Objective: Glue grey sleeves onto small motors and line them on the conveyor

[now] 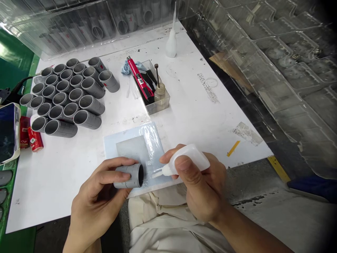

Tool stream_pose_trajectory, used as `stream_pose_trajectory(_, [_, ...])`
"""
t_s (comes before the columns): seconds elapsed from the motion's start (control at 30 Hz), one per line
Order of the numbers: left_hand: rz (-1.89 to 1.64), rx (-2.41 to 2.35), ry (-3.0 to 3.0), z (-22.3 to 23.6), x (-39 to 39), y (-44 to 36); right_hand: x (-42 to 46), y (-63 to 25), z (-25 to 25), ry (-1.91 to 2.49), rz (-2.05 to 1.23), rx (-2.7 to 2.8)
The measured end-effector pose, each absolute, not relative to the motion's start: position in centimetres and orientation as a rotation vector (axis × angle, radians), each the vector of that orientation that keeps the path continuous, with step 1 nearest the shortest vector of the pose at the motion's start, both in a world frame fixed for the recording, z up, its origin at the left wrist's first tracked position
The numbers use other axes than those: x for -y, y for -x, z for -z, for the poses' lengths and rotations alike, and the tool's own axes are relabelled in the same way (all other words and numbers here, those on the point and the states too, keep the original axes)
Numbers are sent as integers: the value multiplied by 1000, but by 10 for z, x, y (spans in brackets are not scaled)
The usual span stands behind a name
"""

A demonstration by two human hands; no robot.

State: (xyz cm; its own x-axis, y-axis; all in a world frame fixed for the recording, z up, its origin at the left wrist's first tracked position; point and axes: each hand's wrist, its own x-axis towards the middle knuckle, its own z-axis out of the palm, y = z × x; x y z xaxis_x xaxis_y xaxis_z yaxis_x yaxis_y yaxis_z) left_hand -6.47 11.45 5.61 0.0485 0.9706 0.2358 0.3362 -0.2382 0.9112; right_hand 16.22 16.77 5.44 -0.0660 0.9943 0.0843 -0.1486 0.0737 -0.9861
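My left hand (97, 196) is closed around a short grey plastic tube (129, 176), tilted so its open end faces right. In my right hand (202, 182) is a white squeeze bottle (191, 159), held on its side between thumb and fingers. Its thin nozzle points left toward the tube's open end, with a small gap between them. Beneath both hands lies a pale blue sheet (110, 142) with a grey square pad (133, 149) on it. Whether anything comes out of the nozzle I cannot tell.
Several grey tubes (63, 86) stand grouped at the left. A clear box (159, 107) holds a red cutter (139, 79) and a small glass jar (160, 93). A second white bottle (171, 44) stands at the back. Clear trays (263, 88) are at the right; a phone (9, 131) is far left.
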Motion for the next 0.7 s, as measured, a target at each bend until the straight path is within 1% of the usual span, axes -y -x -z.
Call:
stream_pose_trajectory(0.3, [-1201,-1326,-1655,-56,-114,65,-172,-157,-63,1052,-1177,1246])
stream_pose_trajectory(0.57, [-1193,-1323,-1650,-57,-114,64,-168,-157,-56,1104,-1037,1271])
stream_pose_trajectory(0.7, [-1185,-1322,-1655,-57,-114,64,-168,-155,-56,1130,-1040,1250])
